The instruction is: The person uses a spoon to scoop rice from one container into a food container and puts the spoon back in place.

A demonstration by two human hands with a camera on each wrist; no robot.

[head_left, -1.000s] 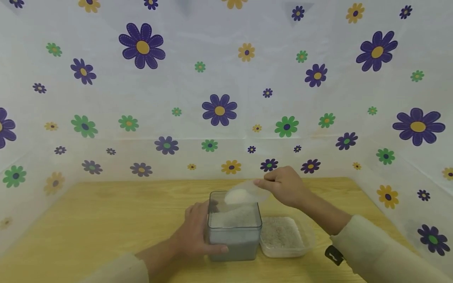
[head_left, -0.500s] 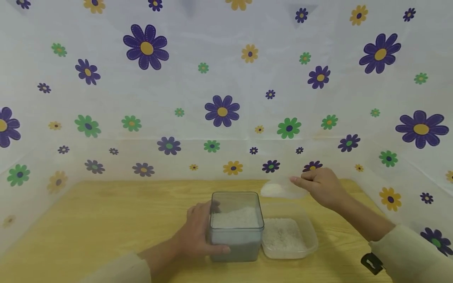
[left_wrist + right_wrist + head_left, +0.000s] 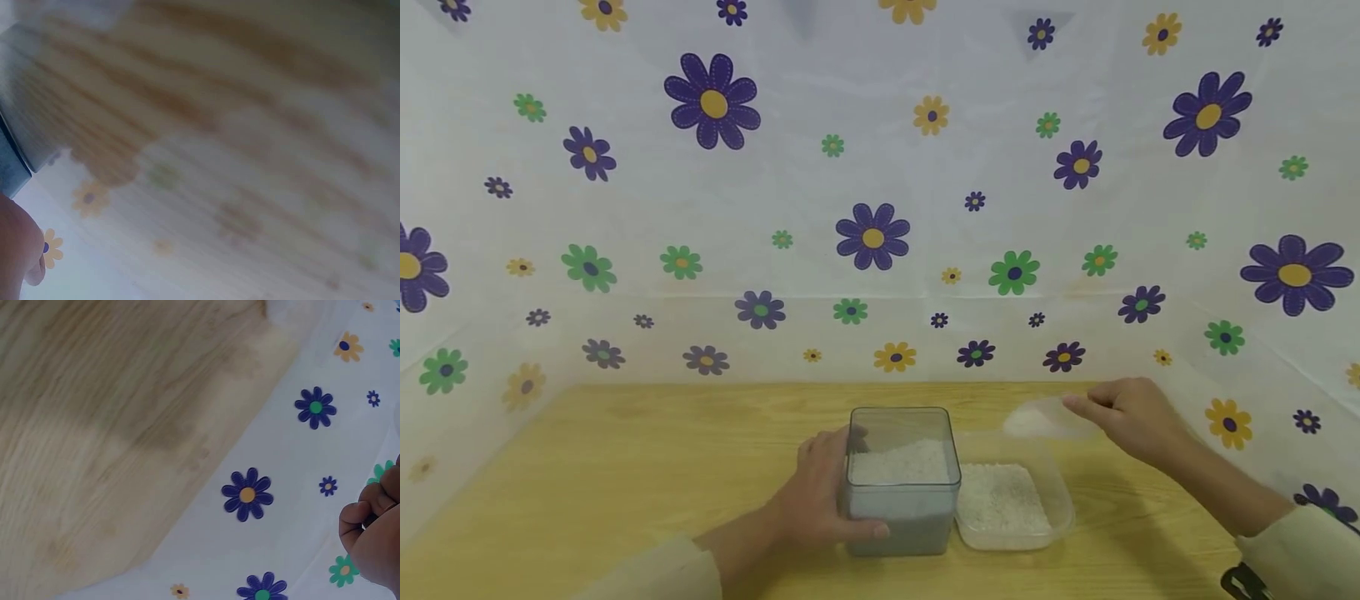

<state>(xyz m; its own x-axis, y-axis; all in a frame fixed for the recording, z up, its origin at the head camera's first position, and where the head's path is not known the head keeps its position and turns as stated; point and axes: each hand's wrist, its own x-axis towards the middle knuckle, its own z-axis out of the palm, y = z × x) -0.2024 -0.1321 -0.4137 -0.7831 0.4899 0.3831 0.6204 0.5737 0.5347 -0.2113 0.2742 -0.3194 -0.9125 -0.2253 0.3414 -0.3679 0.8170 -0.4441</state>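
Note:
A clear, grey-tinted square container (image 3: 901, 533) full of white, rice-like grains (image 3: 901, 462) stands on the table. My left hand (image 3: 816, 492) grips its left side, thumb across the front and fingers round the back. To its right sits a low translucent tub (image 3: 1060, 525) with more of the same grains (image 3: 1003, 500). Over the tub's far right part, my right hand (image 3: 1138, 421) pinches the end of a translucent scoop (image 3: 1060, 419) with a whitish load in it. In the right wrist view the curled fingers (image 3: 375, 503) show at the right edge; the scoop is hardly visible there.
The wooden table (image 3: 662, 467) ends at the back against a white sheet with printed flowers (image 3: 872, 237). That sheet also walls both sides. Container and tub stand close together, side by side.
My right hand has carried the loaded scoop rightward from above the square container to the tub's far right side, dipping slightly at the end. My left hand has kept its hold.

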